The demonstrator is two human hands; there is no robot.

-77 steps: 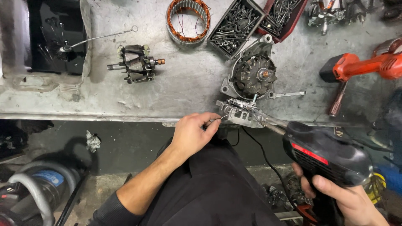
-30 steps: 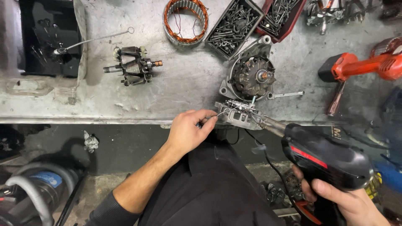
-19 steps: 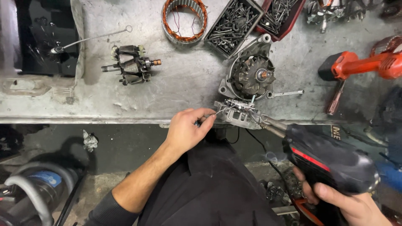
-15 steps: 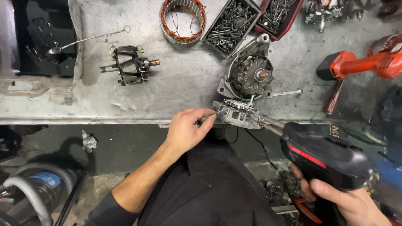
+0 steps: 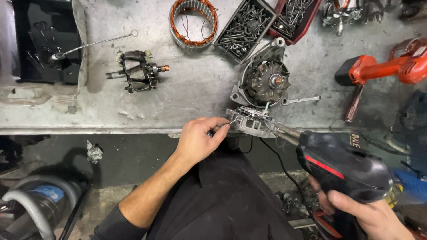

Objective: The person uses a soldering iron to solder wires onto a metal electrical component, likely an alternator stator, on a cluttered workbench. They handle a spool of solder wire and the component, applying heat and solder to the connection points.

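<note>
Soldering step, judged: left hand [image 5: 195, 140] pinches solder wire [image 5: 235, 120] at rectifier plate [image 5: 251, 124] on workbench [image 5: 200, 89]. Right hand [image 5: 369, 213] grips black soldering gun [image 5: 342, 164], tip at plate; next needs steady feed w/ tip on joint

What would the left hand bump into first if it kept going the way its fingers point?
Probably the small metal part at the bench edge. The left hand pinches a thin wire that leads to it. The soldering gun tip meets it from the other side.
</note>
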